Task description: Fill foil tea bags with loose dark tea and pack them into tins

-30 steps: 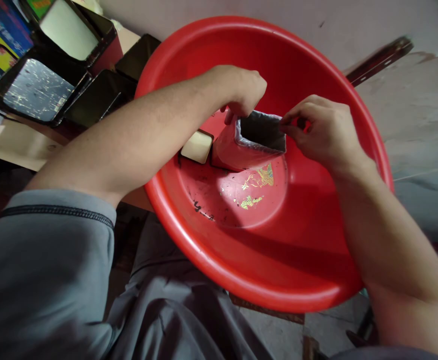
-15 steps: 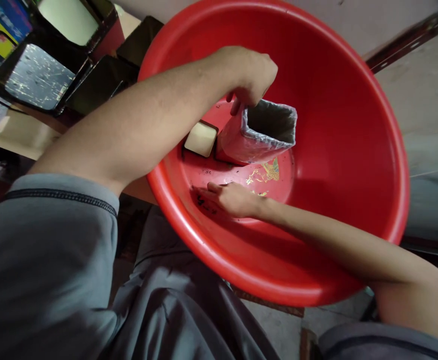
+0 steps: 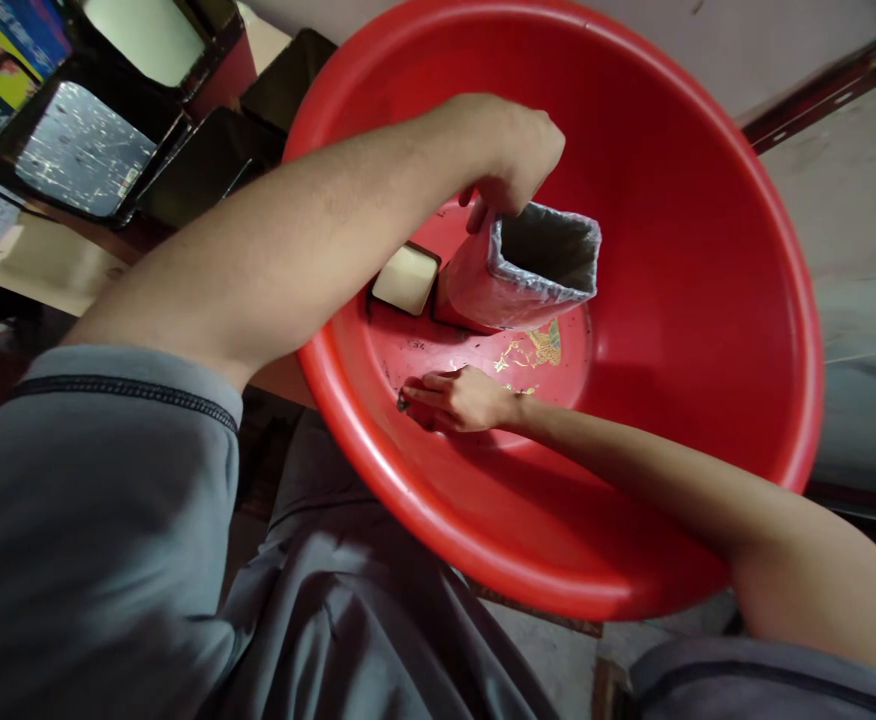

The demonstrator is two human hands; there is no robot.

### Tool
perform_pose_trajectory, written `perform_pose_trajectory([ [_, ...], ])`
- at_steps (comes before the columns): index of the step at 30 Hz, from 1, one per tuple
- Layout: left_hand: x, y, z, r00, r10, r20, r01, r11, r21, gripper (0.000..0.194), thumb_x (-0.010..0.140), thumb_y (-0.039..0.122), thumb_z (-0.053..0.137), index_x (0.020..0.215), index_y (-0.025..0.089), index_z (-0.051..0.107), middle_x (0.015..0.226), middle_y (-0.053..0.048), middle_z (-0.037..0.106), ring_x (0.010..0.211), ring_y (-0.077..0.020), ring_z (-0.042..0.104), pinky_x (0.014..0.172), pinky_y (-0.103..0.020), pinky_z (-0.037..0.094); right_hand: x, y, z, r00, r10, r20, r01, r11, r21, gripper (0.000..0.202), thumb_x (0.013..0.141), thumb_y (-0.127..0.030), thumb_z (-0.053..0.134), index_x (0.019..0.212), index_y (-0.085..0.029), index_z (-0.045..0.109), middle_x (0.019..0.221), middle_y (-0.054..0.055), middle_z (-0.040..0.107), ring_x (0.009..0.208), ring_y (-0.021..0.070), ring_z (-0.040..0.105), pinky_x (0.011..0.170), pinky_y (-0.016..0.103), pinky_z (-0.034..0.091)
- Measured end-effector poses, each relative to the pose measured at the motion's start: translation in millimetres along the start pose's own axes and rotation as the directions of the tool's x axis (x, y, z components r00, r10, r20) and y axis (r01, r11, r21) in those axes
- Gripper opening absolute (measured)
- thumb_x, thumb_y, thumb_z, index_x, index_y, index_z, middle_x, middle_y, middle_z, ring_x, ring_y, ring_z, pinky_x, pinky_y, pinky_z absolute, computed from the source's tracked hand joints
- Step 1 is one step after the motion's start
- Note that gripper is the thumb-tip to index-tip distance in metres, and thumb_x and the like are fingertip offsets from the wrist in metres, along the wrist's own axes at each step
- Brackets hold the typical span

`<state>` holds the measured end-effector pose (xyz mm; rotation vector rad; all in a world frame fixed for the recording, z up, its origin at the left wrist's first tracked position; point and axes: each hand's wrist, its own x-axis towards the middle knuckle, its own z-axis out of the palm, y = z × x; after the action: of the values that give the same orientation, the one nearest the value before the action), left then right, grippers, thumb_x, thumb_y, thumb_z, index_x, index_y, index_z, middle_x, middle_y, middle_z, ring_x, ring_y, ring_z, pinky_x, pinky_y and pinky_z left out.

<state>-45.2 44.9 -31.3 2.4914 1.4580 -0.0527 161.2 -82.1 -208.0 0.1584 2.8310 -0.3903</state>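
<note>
Inside a large red plastic basin (image 3: 708, 250), my left hand (image 3: 524, 155) grips the back edge of a tall, open-topped red box (image 3: 498, 290). Clear plastic film wraps the box, which leans slightly; its inside is dark. Part of my left hand's grip is hidden behind the box. My right hand (image 3: 468, 398) reaches low in the basin, fingers stretched out towards a small dark clump (image 3: 402, 402) by the near left wall. Beside the red box lies a small dark-rimmed piece with a cream face (image 3: 406, 280). Gold printing (image 3: 535, 348) shows on the basin floor among dark specks.
Left of the basin, several dark boxes, one with a scratched shiny face (image 3: 82, 150), stand on a light wooden surface (image 3: 52, 262). A colourful printed package (image 3: 10, 45) is at the upper left. Behind the basin, a dark metal bar (image 3: 828, 92) runs along the wall.
My right hand's fingers have shifted over the basin floor, and dark bits that lay spread out now sit in a clump at the fingertips. My left hand keeps its hold on the box.
</note>
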Motion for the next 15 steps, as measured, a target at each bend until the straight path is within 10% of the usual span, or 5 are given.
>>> perform_pose_trajectory([
  [15, 0.2, -1.7, -0.5, 1.000, -0.014, 0.012, 0.014, 1.000, -0.006, 0.029, 0.071, 0.004, 0.064, 0.076, 0.020, 0.088, 0.076, -0.004, 0.082, 0.068, -0.0278, 0.071, 0.075, -0.050, 0.062, 6.4, -5.0, -1.1, 0.997, -0.038, -0.074, 0.047, 0.992, 0.120, 0.047, 0.110, -0.034, 0.047, 0.147, -0.016, 0.070, 0.136, 0.015, 0.078, 0.112, 0.0224, 0.076, 0.077, 0.029, 0.055],
])
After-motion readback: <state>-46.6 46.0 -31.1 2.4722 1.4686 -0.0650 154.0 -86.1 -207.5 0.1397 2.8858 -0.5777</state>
